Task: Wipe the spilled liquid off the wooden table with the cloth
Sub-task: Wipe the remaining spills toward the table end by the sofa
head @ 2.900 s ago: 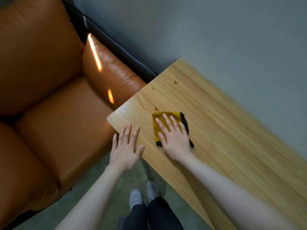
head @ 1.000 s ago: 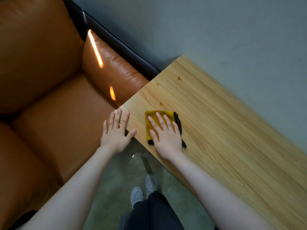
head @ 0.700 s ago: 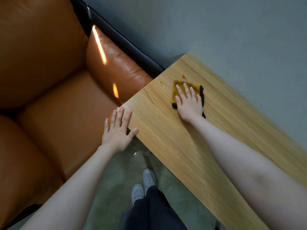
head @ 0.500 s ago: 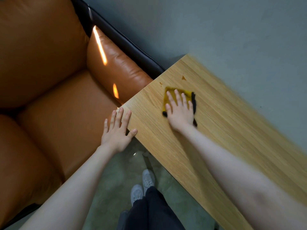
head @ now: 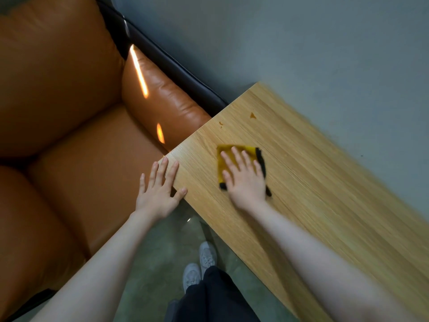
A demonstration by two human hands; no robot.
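Mustard-yellow folded cloth (head: 240, 159) lies under your flat right hand (head: 246, 182); two amber spots (head: 252, 115) near the desk's (head: 325, 205) far corner remain; your left hand (head: 157, 189), fingers straight, rests at the near corner.

Yellow cloth (head: 228, 156) flat on wooden table (head: 313, 194), near spilled liquid (head: 252, 115)

2 hands (head: 160, 194), 1 cloth (head: 226, 156), 1 table (head: 325, 194), 2 spill spots (head: 252, 115), 1 sofa (head: 69, 112)

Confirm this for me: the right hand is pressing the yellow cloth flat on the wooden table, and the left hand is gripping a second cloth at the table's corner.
Not quite. The head view shows the left hand holds no cloth; it rests open at the corner of the wooden table. The right hand does press the yellow cloth flat.
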